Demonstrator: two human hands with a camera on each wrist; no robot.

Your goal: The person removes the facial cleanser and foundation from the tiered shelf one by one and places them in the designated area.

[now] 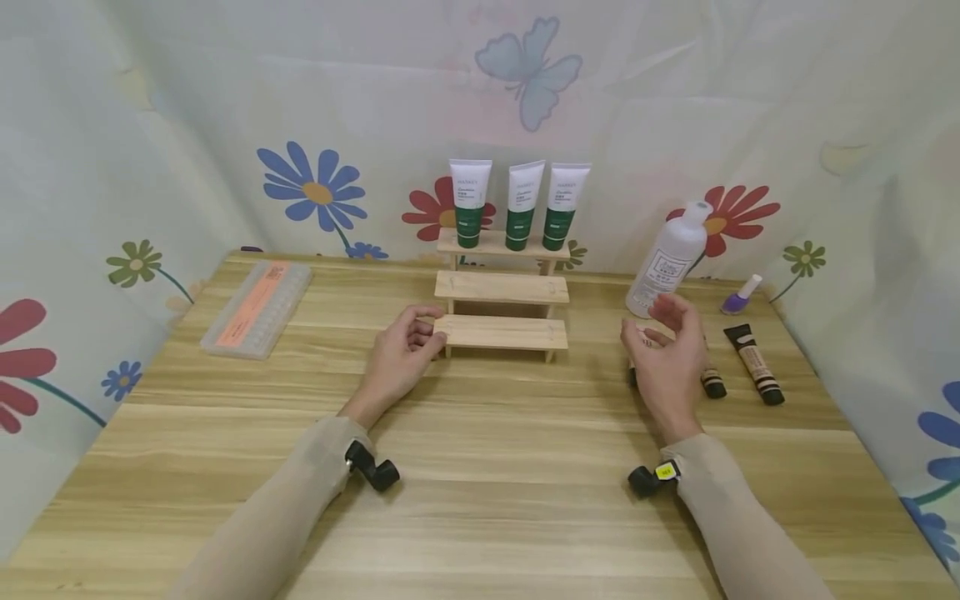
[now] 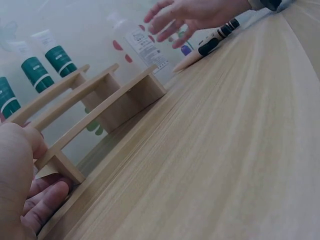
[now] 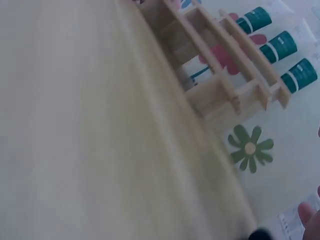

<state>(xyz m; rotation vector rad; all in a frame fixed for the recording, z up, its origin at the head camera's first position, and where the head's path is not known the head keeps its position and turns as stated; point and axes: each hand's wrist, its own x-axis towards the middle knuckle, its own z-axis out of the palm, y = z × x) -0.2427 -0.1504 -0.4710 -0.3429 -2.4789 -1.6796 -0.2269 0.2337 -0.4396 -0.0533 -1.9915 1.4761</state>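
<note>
A three-step wooden stand point(image 1: 502, 287) is at the back middle of the table. My left hand point(image 1: 401, 354) grips the left end of its lowest step, thumb at the front and fingers bent round the side. Three white-and-green squeeze tubes point(image 1: 523, 207) stand cap down in a row on the top step. To the right, my right hand point(image 1: 671, 367) hovers with loosely curved, parted fingers and nothing between them. Partly hidden beneath it are black-and-beige tubes point(image 1: 714, 385) lying on the table. Another such tube point(image 1: 754, 365) lies fully visible farther right.
Behind my right hand stands a white pump-less bottle point(image 1: 666, 262). A purple nail polish bottle point(image 1: 741, 296) is near the right back corner. At the back left lies a clear plastic case point(image 1: 285, 312) with an orange label. A flowered curtain point(image 1: 390, 100) surrounds the table.
</note>
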